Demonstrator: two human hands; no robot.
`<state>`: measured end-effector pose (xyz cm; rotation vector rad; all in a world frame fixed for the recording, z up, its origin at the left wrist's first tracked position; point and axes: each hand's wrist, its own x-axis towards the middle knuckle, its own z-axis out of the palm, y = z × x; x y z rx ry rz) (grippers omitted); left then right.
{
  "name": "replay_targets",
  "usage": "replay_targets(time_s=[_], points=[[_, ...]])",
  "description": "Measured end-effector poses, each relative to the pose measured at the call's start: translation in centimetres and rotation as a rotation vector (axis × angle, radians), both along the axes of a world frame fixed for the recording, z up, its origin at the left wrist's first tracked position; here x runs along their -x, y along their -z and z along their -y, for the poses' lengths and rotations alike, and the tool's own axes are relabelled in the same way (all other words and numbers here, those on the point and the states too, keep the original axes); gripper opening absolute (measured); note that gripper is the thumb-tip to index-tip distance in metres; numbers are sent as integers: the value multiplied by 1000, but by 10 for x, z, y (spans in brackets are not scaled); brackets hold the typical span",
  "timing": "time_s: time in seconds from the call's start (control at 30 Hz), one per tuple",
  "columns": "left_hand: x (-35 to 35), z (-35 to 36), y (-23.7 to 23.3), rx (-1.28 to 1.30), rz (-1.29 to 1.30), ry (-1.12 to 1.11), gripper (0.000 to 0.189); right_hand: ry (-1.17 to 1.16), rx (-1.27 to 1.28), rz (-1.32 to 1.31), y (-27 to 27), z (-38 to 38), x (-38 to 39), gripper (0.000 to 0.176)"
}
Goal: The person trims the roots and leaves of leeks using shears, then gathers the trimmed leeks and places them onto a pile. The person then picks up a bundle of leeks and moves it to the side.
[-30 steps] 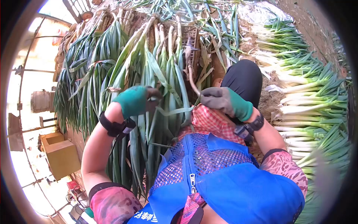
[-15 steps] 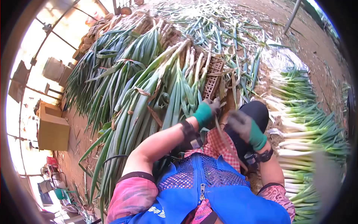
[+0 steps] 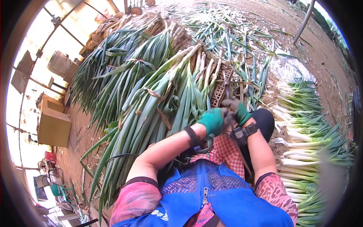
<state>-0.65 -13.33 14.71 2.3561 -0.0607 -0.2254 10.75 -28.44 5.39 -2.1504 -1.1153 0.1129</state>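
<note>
Long green leeks (image 3: 149, 104), pale-stalked, near left hand (image 3: 214, 121) and right hand (image 3: 239, 111); fingers (image 3: 228, 118) bent, grip unclear.

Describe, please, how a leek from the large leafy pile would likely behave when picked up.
Its long leaves would probably flop and trail, since many bend and droop. The pale stalks look straighter, so that end should feel stiffer. Overlapping leaves suggest it may drag on its neighbours.

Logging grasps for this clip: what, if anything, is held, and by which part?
Cannot be told: the left hand and right hand overlap, hiding any grip.
</note>
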Motion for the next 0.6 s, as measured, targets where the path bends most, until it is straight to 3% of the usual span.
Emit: replay_targets(time_s=[0.03, 0.1, 0.13, 0.2, 0.27, 0.33, 0.4, 0.53, 0.6], points=[[-13, -12, 2, -100, -62, -17, 33, 161, 61, -415, 55, -12, 0, 25], [-35, -29, 27, -280, -88, -89, 33, 198, 192, -735, 86, -18, 20, 38], [-45, -35, 49, -363, -50, -144, 34, 280, 255, -721, 85, -25, 32, 45], [-58, -37, 59, -467, -222, -130, 41, 442, 379, -703, 75, -40, 57, 58], [-66, -29, 96, -658, -152, -242, 47, 423, 489, -627, 46, -40, 58, 65], [-79, -31, 120, -874, -218, -172, 57, 467, 477, -623, 43, -40, 58, 76], [-84, -29, 119, -873, -249, -176, 58, 471, 523, -583, 45, -43, 59, 81], [-79, -39, 96, -892, -212, -85, 56, 443, 438, -693, 35, -40, 54, 73], [-75, -52, 105, -909, -150, -165, 52, 446, 401, -659, 41, -35, 52, 67]])
